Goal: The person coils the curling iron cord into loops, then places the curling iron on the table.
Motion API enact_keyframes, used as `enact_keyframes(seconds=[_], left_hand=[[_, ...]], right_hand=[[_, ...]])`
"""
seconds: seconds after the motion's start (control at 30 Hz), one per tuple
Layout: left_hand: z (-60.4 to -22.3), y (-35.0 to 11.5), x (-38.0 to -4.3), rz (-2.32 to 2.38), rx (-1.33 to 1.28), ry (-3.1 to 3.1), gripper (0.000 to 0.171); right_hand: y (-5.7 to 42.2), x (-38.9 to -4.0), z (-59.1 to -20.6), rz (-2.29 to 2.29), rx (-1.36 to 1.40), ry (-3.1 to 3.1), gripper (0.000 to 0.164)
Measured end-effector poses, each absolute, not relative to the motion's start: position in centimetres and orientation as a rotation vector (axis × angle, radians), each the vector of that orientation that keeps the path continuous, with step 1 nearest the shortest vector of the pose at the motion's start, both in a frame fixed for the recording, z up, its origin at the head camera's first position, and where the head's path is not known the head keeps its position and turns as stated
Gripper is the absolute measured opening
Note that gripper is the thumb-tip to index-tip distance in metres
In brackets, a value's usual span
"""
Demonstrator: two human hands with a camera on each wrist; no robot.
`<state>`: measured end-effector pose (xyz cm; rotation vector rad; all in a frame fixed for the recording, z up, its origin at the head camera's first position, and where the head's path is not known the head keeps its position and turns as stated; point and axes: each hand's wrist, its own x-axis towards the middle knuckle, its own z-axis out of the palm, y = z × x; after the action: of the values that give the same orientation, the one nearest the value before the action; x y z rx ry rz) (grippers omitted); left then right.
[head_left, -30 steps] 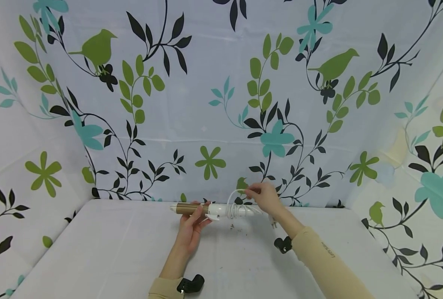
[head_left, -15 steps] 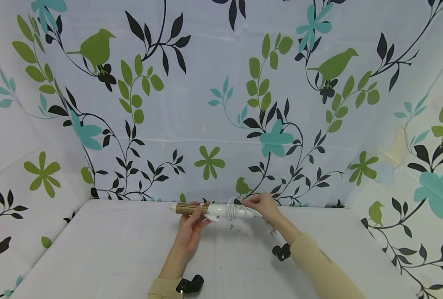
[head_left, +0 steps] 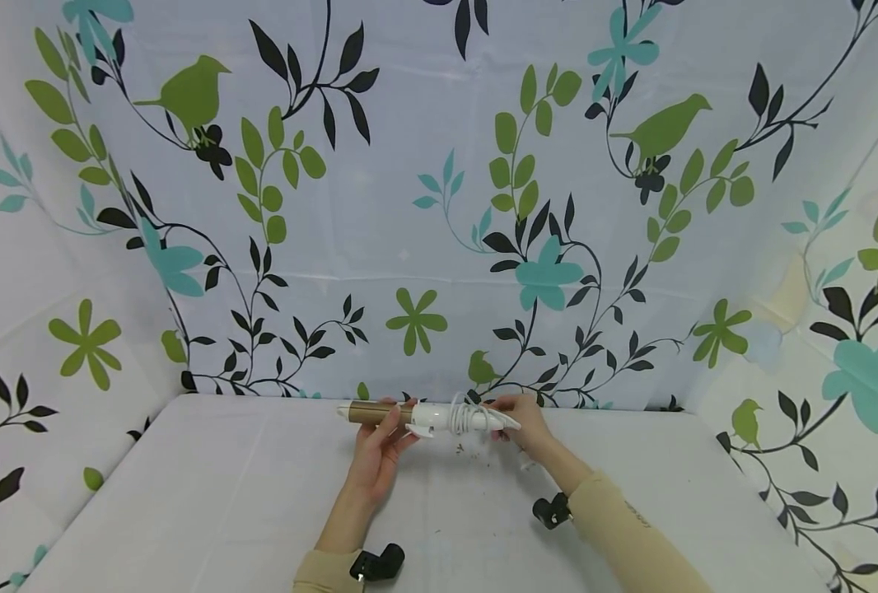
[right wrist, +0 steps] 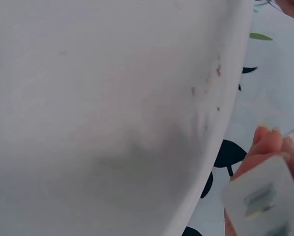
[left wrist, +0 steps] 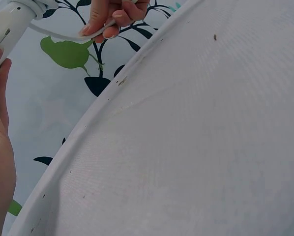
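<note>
A curling iron [head_left: 427, 415] with a gold barrel and a white handle lies level just above the table's far side. My left hand [head_left: 376, 461] grips it around the barrel, near the clamp lever [head_left: 420, 431]. Several turns of white cord [head_left: 460, 418] circle the handle. My right hand [head_left: 525, 424] is at the handle's tapered right end, partly behind it. In the left wrist view, the fingers [left wrist: 107, 22] of that hand pinch a stretch of cord [left wrist: 63, 35] leading from the handle. The plug [right wrist: 257, 199] dangles blurred near the right hand in the right wrist view.
The white-covered table [head_left: 261, 494] shows small dark specks [head_left: 460, 449] beneath the handle. Behind it hangs a cloth [head_left: 380, 206] printed with leaves, birds and flowers, which also covers the sides. A black camera [head_left: 378, 563] sits on each wrist.
My right hand has come down from above the handle to its right end, drawing the cord loop down around it. The left hand keeps its grip on the curling iron, almost still.
</note>
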<state>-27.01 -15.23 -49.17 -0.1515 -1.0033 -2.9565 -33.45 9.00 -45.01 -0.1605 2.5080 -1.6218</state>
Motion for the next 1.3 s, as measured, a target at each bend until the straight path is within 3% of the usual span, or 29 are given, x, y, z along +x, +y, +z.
enact_keyframes(seconds=[0.33, 0.57, 0.83, 1.1, 1.3], left_hand=[[-49.4, -15.2, -27.3, -2.952, -0.241, -0.980, 0.015], [-49.3, -15.3, -27.4, -2.931, -0.223, -0.978, 0.016], [-49.3, -15.5, -27.4, -2.919, -0.191, -1.022, 0.023], [-49.3, -15.4, -27.2, -2.914, -0.205, -1.022, 0.021], [-49.3, -15.3, -27.2, -2.905, -0.197, -1.042, 0.021]], right_hand=[[7.7, -32.1, -46.5, -1.463, -0.408, 2.689, 0.003], [7.0, -30.3, -46.9, -1.160, -0.534, 2.845, 0.020], [6.5, -28.2, -47.1, -1.098, -0.669, 2.815, 0.028], [5.7, -26.5, -46.6, -0.953, -0.814, 2.828, 0.023], [4.7, -25.0, -45.7, -0.684, -1.100, 2.941, 0.020]])
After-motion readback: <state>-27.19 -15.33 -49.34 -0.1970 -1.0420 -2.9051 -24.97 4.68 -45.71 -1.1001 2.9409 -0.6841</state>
